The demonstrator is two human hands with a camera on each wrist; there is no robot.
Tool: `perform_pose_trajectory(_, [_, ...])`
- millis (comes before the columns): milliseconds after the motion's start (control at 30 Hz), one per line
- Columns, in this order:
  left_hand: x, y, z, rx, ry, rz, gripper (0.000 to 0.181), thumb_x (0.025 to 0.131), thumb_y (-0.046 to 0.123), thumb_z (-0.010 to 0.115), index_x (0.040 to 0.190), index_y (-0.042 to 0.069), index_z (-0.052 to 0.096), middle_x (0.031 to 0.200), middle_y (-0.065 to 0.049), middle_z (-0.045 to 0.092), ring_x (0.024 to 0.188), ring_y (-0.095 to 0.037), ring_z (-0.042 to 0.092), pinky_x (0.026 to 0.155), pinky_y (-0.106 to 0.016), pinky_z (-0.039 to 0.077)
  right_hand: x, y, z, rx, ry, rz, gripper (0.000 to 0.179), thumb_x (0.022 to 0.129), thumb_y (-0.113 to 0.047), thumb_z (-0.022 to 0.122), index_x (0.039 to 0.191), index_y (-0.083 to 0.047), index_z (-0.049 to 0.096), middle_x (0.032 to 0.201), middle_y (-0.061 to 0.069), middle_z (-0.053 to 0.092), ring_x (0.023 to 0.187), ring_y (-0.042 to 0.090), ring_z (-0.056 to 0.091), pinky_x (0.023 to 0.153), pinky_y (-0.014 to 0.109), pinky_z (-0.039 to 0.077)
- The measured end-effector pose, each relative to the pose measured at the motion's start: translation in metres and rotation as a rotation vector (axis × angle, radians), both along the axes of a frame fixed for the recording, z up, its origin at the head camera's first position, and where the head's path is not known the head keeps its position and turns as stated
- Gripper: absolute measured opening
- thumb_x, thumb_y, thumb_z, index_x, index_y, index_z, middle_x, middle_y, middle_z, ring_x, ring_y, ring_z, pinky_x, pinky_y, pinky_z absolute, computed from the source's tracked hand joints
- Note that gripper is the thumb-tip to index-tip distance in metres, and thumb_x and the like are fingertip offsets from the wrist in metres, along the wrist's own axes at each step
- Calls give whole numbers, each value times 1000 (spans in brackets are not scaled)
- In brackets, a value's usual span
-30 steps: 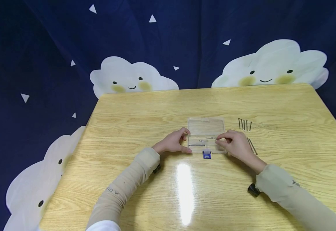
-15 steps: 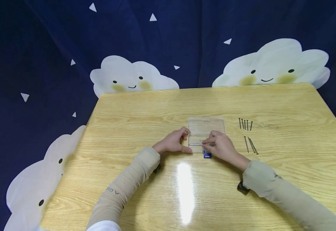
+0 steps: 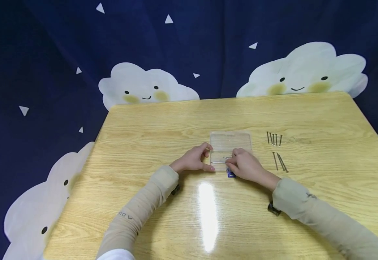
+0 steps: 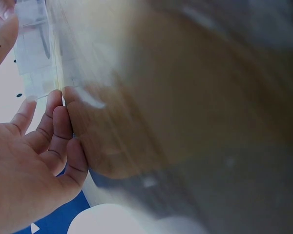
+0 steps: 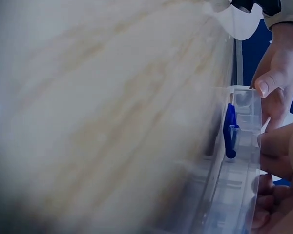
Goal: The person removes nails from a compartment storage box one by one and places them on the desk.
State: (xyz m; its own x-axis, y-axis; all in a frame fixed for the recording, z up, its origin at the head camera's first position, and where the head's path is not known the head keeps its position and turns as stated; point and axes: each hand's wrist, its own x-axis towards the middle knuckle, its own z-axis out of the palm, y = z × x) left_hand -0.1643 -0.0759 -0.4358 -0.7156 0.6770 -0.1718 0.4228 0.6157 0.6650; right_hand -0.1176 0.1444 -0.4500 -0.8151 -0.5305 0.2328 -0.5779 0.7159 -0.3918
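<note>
A clear plastic box (image 3: 230, 141) lies with its lid folded back on the table, its blue latch (image 5: 229, 134) at the front. My left hand (image 3: 193, 158) grips its left end, thumb at the front corner and fingers curved toward the back. In the left wrist view, fingers of the left hand (image 4: 49, 151) are at the box's edge. My right hand (image 3: 245, 165) reaches into the box, thumb and fingers pinched at the right end of a long silvery nail (image 3: 218, 162). A shorter nail (image 3: 227, 157) shows just behind it. The box's right part is hidden behind this hand.
Right of the box, several dark nails (image 3: 273, 139) stand in a row lengthwise, with three longer nails (image 3: 280, 162) in front of them. The wooden table (image 3: 163, 126) meets a dark blue curtain (image 3: 215, 43) with cloud figures at its back edge.
My right hand has moved left from the box's right side, down to the nails inside. The third long nail on the table is uncovered. My left hand keeps its place.
</note>
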Motion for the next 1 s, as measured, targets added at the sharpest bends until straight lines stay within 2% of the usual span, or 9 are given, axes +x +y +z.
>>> perform_pose_trajectory(233, [1,-2,2,3,19,-1,61,73,27,77,118,5,42,91,-6,50,76,-17,44,68,-24,35,-3,-3,7,30,-70,15,14,84,-15,63,84,-7,74,65,-3,41,59,13,37,51,26,32])
perform_pose_trajectory(367, [1,-1,2,4,21,0,61,73,28,77,118,5,42,91,-6,50,76,-17,43,68,-24,35,-9,-2,14,55,-176,64,18,85,-17,62,87,-3,73,64,-2,41,56,12,35,50,26,30])
perform_pose_trajectory(467, [0,-1,1,5,21,4,61,73,28,78,118,6,42,90,-5,50,75,-16,43,67,-23,34,-19,2,21,62,-277,151,17,85,-15,61,84,-3,73,66,-3,45,56,10,35,51,25,32])
perform_pose_trajectory(567, [0,0,-2,10,13,9,62,72,28,78,117,6,43,90,-5,50,74,-16,43,67,-23,34,-33,4,24,51,-351,290,15,83,-8,61,75,-3,73,64,-4,50,55,8,33,53,23,32])
perform_pose_trajectory(633, [-1,0,-3,9,11,8,62,71,29,79,117,6,43,90,-4,50,74,-15,43,67,-23,35,-41,5,24,50,-378,363,14,80,-4,61,73,-4,73,63,-4,53,54,5,34,54,22,34])
perform_pose_trajectory(700, [-1,0,-5,5,9,4,62,71,29,78,117,7,43,90,-4,50,74,-14,43,67,-22,35,-46,4,22,38,-402,400,12,76,-1,62,72,-4,73,63,-3,58,52,3,36,53,21,36])
perform_pose_trajectory(867, [-2,0,-5,-8,6,6,62,72,29,78,118,7,42,91,-3,49,74,-14,42,66,-23,35,-48,-2,18,-6,-410,348,9,71,1,68,72,-6,74,67,1,68,52,3,53,56,22,47])
perform_pose_trajectory(1000, [-2,0,-4,-3,2,8,62,73,28,78,118,7,42,91,-3,50,73,-14,42,65,-23,35,-47,-9,17,8,-331,337,8,70,0,73,71,-8,74,68,0,68,64,9,63,60,24,51])
